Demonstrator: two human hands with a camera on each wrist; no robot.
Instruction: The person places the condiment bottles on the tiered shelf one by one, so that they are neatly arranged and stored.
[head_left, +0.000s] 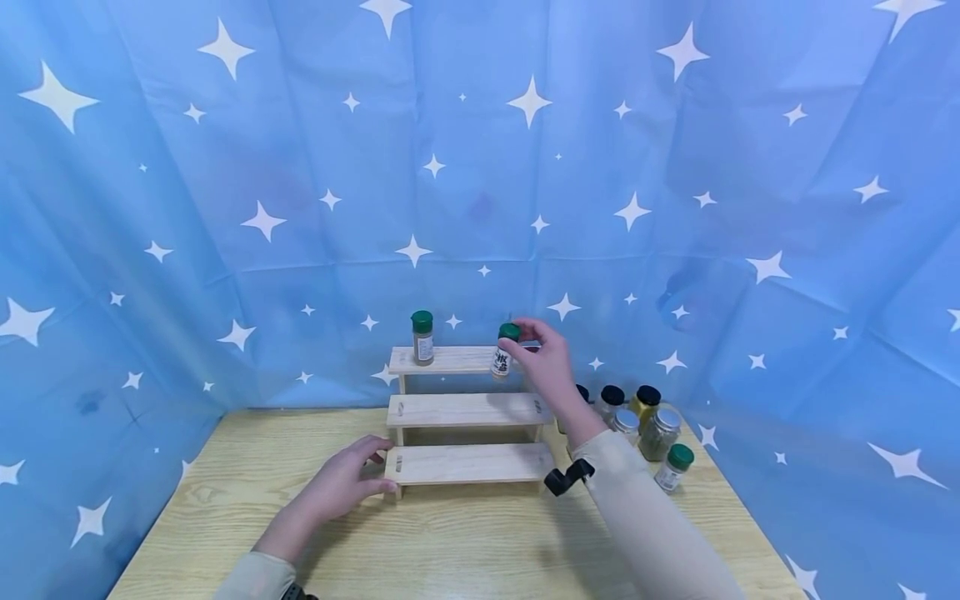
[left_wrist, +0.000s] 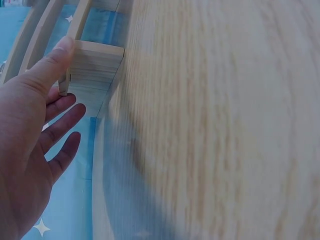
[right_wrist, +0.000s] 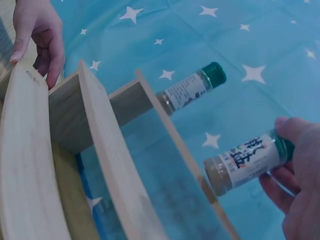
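Note:
A three-step wooden spice rack (head_left: 471,410) stands on the table. My left hand (head_left: 341,482) holds the left end of its lowest step, thumb (left_wrist: 54,57) on one side and index finger on the other. My right hand (head_left: 551,360) pinches a spice jar (head_left: 501,360) by its green cap. In the right wrist view this jar (right_wrist: 245,162) has a white label with dark characters, and its base is right at the top step's edge. Another green-capped spice jar (head_left: 423,340) stands upright on the left part of the top step.
Right of the rack several jars are grouped on the table (head_left: 450,550): black-capped ones (head_left: 645,402), silver-lidded ones (head_left: 662,433) and a green-capped one (head_left: 673,468). My right forearm partly hides them. A blue star-patterned cloth (head_left: 480,183) hangs behind and at both sides.

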